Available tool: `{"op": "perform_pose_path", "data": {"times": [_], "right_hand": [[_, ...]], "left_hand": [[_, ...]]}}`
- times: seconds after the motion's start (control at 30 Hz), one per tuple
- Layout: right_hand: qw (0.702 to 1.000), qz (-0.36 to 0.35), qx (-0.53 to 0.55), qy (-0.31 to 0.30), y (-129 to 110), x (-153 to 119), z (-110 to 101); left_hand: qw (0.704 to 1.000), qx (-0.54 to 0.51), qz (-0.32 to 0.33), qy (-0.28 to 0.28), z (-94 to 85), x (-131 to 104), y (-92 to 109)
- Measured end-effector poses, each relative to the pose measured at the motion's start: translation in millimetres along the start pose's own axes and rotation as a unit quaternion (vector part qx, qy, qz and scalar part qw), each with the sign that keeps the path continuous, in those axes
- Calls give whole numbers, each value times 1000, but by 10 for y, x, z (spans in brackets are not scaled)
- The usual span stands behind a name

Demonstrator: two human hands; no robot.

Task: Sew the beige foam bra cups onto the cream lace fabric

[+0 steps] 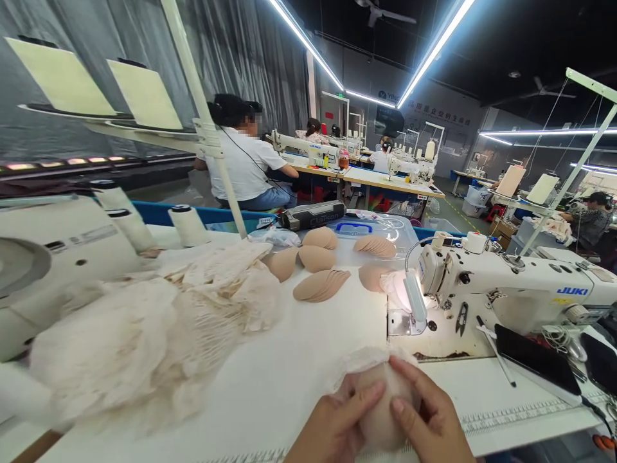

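White surface (270, 379) carries 1 sewing machine (511, 283); above its near edge, left hand (335, 415) and right hand (431, 408) hold, in narrow grip, beige cup (384, 432) with pale fabric (359, 360) (aligning, I judge); next move calls for even edges.

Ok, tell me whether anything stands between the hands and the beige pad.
Nothing visible: the left hand and right hand touch the beige pad directly. Pale fabric bunches at its far edge; the grip behind is hidden.

Tube lights (436, 50) glare from a dark ceiling (511, 38); a machine lamp (415, 300) whitens nearby cloth (399, 290); wide-angle distortion stretches the edges
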State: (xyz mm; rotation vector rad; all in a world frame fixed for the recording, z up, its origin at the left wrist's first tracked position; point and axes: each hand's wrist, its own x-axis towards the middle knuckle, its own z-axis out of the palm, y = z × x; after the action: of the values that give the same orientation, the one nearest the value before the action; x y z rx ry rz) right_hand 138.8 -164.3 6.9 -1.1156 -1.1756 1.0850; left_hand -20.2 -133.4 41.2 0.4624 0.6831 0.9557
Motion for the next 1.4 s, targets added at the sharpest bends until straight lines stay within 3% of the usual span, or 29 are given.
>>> {"op": "perform_pose_path", "data": {"times": [0.13, 0.33, 0.57, 0.8, 1.07, 1.4], "right_hand": [[995, 49, 81, -4, 51, 56, 25], [996, 29, 80, 36, 233, 18, -17], [990, 39, 133, 31, 323, 57, -29], [967, 55, 247, 41, 406, 134, -20], [964, 59, 252, 56, 441, 186, -30], [962, 40, 266, 47, 389, 222, 23]], "left_hand": [[1000, -4, -7, -2, 30, 36, -1], [993, -53, -17, 108, 57, 132, 21], [995, -38, 46, 75, 40, 178, -48], [995, -22, 65, 72, 25, 190, -19], [998, -16, 42, 32, 17, 225, -7], [995, 17, 88, 36, 27, 269, -27]]}}
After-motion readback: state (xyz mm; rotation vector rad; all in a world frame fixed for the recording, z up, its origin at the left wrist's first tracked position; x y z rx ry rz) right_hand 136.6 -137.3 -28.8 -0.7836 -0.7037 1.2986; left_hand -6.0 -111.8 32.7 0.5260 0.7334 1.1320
